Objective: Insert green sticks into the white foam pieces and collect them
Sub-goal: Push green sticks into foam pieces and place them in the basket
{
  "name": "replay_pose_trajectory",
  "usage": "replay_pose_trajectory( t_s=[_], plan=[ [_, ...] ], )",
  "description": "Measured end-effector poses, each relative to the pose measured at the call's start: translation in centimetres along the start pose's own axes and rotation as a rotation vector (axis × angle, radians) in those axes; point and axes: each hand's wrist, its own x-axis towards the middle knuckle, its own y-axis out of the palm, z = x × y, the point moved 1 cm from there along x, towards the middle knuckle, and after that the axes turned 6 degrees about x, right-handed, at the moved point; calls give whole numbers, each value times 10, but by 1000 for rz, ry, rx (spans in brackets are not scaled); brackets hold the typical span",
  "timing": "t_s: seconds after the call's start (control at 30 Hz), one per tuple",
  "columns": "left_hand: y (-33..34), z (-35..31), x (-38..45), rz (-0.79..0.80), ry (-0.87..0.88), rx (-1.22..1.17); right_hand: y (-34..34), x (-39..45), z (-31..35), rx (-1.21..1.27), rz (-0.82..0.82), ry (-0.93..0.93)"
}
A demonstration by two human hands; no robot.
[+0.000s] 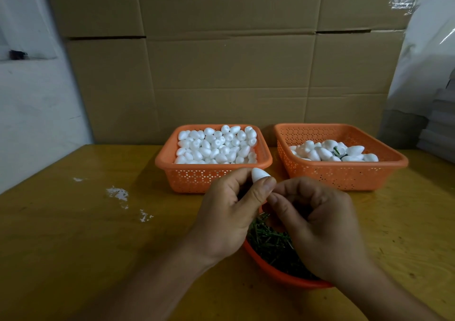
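Stacked cardboard boxes [221, 62] stand as a wall along the far edge of the yellow-brown wooden table [73, 234]. Two orange perforated baskets sit side by side near that far edge: the left basket [197, 178] is heaped with plain white foam pieces [216, 146], and the right basket [344, 175] holds fewer foam pieces [327, 152], some with green sticks showing among them. Toward the near edge, partly under the hands, a round orange bowl [270, 271] holds a pile of loose green sticks [270, 244]. The left hand [229, 212] and right hand [317, 224] meet above the bowl, thumbs touching. The left hand pinches a single egg-shaped foam piece [258, 174] between thumb and fingers. The right hand's fingers are curled toward it; whether they hold a stick cannot be told. White crumbs [118, 194] lie toward the table's left edge.
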Motion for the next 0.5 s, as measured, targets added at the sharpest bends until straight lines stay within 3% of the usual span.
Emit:
replay_pose_trajectory(
  t_s=[0.17,0.5],
  plan=[
    [1,3,-2,-2,11,25,2,2,-1,60,30,4],
    [4,6,-1,-17,-47,-94,-4,10,-4,260,87,208]
  ],
)
